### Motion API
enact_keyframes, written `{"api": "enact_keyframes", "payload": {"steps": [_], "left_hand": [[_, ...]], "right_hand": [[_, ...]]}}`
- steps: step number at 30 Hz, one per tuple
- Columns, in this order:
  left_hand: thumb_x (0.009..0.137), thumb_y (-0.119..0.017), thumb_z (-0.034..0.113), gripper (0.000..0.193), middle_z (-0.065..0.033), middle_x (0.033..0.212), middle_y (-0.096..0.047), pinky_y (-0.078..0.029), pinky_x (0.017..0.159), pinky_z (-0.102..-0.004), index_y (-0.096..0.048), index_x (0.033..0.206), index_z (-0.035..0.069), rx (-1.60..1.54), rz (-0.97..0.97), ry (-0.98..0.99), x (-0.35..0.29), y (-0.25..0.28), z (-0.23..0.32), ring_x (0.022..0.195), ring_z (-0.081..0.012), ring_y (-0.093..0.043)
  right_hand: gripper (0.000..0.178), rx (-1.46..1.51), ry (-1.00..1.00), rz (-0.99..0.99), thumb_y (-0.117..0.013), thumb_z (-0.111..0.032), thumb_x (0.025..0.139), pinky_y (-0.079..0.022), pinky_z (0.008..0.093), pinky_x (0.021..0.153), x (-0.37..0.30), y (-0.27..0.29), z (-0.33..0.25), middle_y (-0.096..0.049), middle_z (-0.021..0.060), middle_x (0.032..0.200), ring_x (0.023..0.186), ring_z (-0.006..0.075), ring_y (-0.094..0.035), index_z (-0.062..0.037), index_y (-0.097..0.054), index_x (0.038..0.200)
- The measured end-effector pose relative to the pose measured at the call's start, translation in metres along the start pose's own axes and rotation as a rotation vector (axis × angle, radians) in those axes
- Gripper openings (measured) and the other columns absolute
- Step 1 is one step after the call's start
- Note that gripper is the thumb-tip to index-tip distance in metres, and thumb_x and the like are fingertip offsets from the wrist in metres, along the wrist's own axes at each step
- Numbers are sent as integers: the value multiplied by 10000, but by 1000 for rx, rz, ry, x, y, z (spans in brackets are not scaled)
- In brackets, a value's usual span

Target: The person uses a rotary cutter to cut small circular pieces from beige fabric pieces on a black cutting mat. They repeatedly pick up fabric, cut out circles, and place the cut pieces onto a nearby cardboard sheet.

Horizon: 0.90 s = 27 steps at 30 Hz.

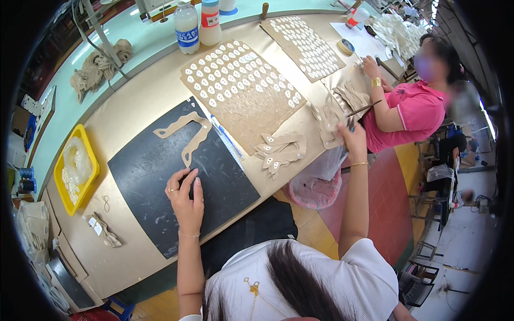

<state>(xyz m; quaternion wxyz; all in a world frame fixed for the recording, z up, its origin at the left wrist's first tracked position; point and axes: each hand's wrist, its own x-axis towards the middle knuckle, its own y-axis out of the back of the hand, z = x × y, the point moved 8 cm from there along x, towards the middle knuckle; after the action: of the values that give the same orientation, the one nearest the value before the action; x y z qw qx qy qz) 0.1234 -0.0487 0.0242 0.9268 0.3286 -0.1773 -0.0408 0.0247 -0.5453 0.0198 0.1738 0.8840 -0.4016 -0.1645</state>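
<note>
1. In the head view, the wavy tan strip (172,127) lies bent in a hooked shape on the black mat (160,187), which sits at the near edge of the worktop (134,263). One end of the strip points toward the mat's far left side; the other runs down to the left fingertips.

2. The left hand (186,200) is over the mat, fingers bent and drawn together, its tips touching the strip's lower end. I cannot tell whether they pinch it or only press it.

3. The right hand (353,140) reaches past the worktop's near edge, well apart from the strip, with curled fingers beside the pale scalloped pieces (327,125). A dark slim tool (351,127) shows at these fingers; whether they grip it or the nearest piece, I cannot tell.

4. To handle the strip well, a light touch at its very end seems best: the strip looks thin and supple, so tugging could crease or twist it. It should lie flat, its bend unstrained and its whole outline on the mat.

5. For the right hand, taking things singly and keeping the tool's point away from the pieces would be prudent, especially with the co-worker (404,109) in pink so near.

6. Between the hands, a stack of tan wavy pieces (284,152) lies near the worktop's near edge, beyond the mat's right corner. The brown sheet (241,109) with white stickers lies farther in, toward the far edge.
</note>
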Motion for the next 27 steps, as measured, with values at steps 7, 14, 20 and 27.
{"api": "enact_keyframes", "payload": {"steps": [7, 14, 20, 27], "left_hand": [[890, -689, 80, 259, -90, 1176, -642, -366, 1033, -405, -723, 1147, 75, 45, 3, -31, 0, 4, 2, 1142, -273, -579], [878, -692, 71, 260, -90, 1161, -637, -379, 1019, -412, -721, 1136, 73, 21, 25, -44, 0, 4, 1, 1134, -279, -583], [847, -703, 37, 278, -114, 1151, -633, -422, 988, -422, -717, 1122, 71, 81, 4, -174, 5, -2, 27, 1132, -305, -590], [833, -690, 106, 349, -154, 1230, -611, -403, 1046, -482, -670, 1177, 59, 97, -287, -430, 7, -66, 78, 1227, -329, -550]], "right_hand": [[488, -512, 307, 323, -776, -360, 861, -507, 351, 645, -28, 11, 5, -663, 103, 786, 737, 192, -671, 8, -644, 1154], [316, -419, 583, -129, -686, -276, 939, -535, 393, 791, 3, -127, -90, -707, 183, 960, 874, 334, -699, 28, -680, 1022], [216, -605, 893, -150, -690, -76, 859, -548, 409, 795, 20, -202, -125, -699, 118, 979, 899, 342, -690, -57, -664, 1072], [96, -1152, 1228, -275, -663, -63, 792, -524, 385, 729, 22, -234, -146, -682, 37, 835, 827, 228, -695, -123, -725, 835]]}}
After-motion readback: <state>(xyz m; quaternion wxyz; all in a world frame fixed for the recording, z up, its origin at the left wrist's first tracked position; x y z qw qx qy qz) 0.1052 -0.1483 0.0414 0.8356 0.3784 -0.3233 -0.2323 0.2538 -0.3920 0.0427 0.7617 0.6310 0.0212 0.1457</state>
